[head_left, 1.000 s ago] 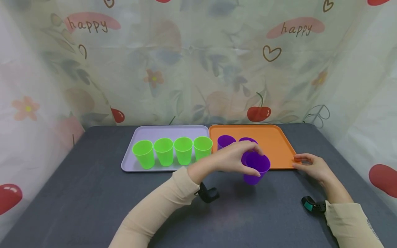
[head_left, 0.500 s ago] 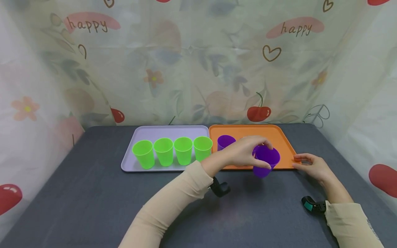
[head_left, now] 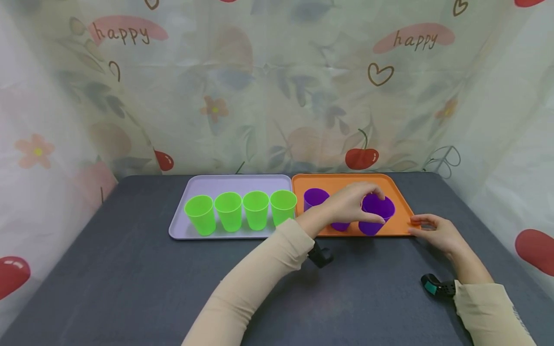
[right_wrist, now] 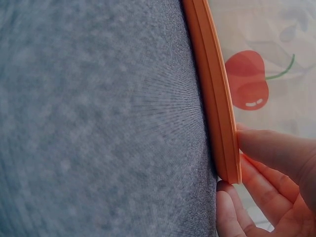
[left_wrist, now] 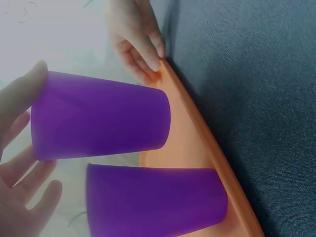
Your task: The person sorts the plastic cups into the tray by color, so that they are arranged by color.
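Note:
My left hand (head_left: 346,204) grips a purple cup (head_left: 378,205) near its rim, thumb on the near side and fingertips on the far side. The cup is over the front right part of the orange tray (head_left: 398,211); whether its base touches the tray I cannot tell. In the left wrist view, a second purple cup (left_wrist: 158,200) stands in the tray beside the held cup (left_wrist: 98,118). Another purple cup (head_left: 316,197) stands at the tray's left. My right hand (head_left: 439,234) pinches the tray's front right corner, its thumb (right_wrist: 271,143) against the rim in the right wrist view.
A lilac tray (head_left: 242,181) adjoins the orange one on the left. Several green cups (head_left: 229,211) stand upright in a row in it. Both trays lie on a dark grey table (head_left: 130,269), with a patterned curtain (head_left: 268,96) behind and at the sides.
My left hand has carried the purple cup right and away from me, from in front of the orange tray to over it. The right hand has stayed at the tray corner.

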The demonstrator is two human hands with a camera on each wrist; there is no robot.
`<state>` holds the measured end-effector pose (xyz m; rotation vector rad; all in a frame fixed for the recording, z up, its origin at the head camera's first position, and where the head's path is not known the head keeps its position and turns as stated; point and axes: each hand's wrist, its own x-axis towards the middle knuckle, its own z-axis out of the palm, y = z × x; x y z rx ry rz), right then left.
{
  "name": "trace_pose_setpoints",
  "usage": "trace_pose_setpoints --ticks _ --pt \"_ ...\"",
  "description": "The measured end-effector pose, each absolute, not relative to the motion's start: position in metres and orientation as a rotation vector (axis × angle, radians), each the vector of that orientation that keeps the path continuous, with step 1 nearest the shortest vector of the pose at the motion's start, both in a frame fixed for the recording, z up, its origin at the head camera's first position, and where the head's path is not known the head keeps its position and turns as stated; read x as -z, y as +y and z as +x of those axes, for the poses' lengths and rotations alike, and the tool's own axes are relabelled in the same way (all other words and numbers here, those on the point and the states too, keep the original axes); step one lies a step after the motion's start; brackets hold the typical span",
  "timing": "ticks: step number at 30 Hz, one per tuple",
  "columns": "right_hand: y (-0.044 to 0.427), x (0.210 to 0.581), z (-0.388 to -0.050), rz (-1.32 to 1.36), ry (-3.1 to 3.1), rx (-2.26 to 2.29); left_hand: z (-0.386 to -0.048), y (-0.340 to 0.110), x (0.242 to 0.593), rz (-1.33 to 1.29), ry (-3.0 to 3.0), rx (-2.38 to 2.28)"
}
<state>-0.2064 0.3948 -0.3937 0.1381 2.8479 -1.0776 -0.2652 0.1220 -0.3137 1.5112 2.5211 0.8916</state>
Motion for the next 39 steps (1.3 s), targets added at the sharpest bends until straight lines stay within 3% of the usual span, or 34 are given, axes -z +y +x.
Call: trace_pose_setpoints --ticks 39 --pt "0.394 0.395 -0.206 0.149 2.85 1.085 -0.274 0.145 0.338 1.299 2.775 -0.506"
